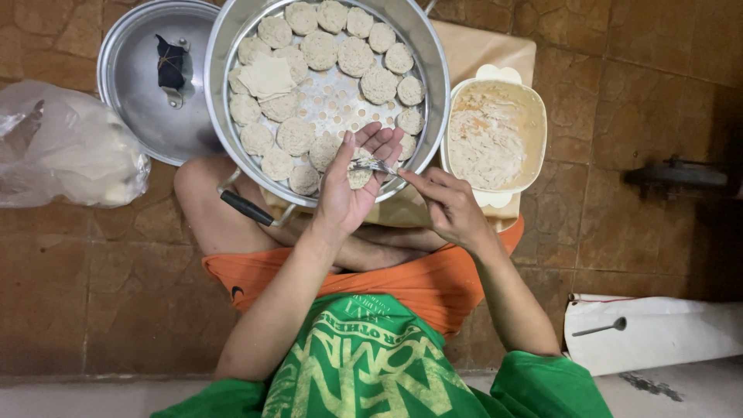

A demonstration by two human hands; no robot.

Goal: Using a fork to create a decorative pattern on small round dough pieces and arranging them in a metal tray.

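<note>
A clear plastic bag [66,147], crumpled and holding something pale, lies on the tiled floor at the far left beside the metal lid [159,77]. A white rectangular package [658,331] lies flat at lower right, a spoon [600,328] resting on it

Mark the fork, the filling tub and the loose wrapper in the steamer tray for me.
fork [377,165], head view, on the metal tines over the left palm.
filling tub [537,116], head view, on its cream right rim.
loose wrapper [267,77], head view, on the middle of the flat square sheet.
</note>
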